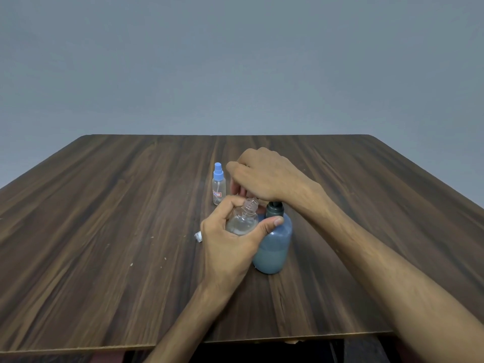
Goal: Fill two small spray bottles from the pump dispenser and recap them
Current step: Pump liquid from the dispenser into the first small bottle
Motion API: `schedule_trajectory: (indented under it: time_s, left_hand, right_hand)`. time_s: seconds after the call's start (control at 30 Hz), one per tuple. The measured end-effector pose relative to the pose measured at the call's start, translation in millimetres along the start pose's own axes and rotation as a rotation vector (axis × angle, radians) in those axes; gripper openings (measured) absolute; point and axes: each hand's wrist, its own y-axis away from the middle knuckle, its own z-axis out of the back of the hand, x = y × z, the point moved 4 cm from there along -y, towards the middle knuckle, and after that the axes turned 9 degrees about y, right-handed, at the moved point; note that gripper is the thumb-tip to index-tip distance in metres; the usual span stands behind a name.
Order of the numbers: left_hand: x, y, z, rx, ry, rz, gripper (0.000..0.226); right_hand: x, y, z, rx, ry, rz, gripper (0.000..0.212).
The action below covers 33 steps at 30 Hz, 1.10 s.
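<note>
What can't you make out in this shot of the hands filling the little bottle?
Head view, all of it:
- Pump dispenser: its head and spout are hidden under the right hand.
- Open bottle: its lower part is wrapped by the left hand, so the fill level is unclear.
- Capped spray bottle: label print too small to read.
- Small white object: mostly behind the left hand.

Dim, even, cool light; faint soft shadows under the hands (251,203); wide-angle bowing at worktop (104,231) edges; mild softness.
</note>
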Motion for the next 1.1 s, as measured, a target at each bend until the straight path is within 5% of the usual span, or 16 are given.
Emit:
schedule_trajectory:
  time_s: [1.1]
  left_hand:
    - [1.3, -0.8, -0.5, 0.013, 0.012, -0.020, 0.040]
  right_hand:
    - [-0.1, 1.0, -1.7, -0.050, 0.020, 0.006, 0.047]
